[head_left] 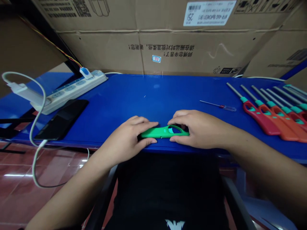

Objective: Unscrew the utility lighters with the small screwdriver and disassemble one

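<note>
A green plastic lighter body [159, 132] lies lengthwise near the front edge of the blue table, with a teal trigger showing in its oval opening. My left hand [130, 135] grips its left end between thumb and fingers. Around the right end, beside the opening, my right hand [196, 129] is closed with thumb and fingertips on the green body. No metal tube shows on this body. Part of each end is hidden by my hands.
A thin screwdriver [224, 107] lies behind my right hand. Several red and orange long-tube lighters [261, 119] line the right side. At left are a black phone [63, 119], a white power strip [72, 91] and cables. A cardboard box [115, 51] stands behind the blue table [144, 102].
</note>
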### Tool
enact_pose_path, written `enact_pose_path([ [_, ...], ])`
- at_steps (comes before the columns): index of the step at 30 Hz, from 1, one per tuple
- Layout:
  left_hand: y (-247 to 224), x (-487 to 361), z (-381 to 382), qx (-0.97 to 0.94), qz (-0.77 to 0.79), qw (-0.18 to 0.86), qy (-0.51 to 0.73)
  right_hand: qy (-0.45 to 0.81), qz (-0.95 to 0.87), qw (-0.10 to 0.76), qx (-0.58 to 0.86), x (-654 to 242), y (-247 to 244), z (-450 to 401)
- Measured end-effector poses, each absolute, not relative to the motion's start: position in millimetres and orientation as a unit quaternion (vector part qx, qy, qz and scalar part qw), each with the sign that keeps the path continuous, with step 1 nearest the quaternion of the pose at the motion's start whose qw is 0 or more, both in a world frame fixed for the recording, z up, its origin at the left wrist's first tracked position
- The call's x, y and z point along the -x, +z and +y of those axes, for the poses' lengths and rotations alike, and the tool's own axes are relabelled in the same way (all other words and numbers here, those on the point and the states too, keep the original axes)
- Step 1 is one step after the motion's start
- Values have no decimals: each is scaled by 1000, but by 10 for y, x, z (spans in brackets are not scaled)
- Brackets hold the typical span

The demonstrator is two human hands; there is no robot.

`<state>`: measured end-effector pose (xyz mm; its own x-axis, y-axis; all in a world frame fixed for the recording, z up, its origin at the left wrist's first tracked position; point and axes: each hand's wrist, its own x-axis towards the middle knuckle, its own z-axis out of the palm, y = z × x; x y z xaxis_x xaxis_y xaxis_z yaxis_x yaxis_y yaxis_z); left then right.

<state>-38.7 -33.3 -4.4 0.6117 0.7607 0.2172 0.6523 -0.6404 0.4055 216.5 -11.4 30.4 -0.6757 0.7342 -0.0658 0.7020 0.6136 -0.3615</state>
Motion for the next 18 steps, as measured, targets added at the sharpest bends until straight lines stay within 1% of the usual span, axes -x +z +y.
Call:
enact_pose_path([
  [7, -18, 374, -355, -886, 393, 160, 189, 190, -884, 27, 426, -2151, 319, -77],
  [13, -40, 333, -396, -902, 374, 103, 191, 184, -888, 30, 420, -2175, 308, -113],
  [18, -36, 305, -455, -899, 385, 105, 181, 171, -879, 26, 445, -2186, 276, -190],
])
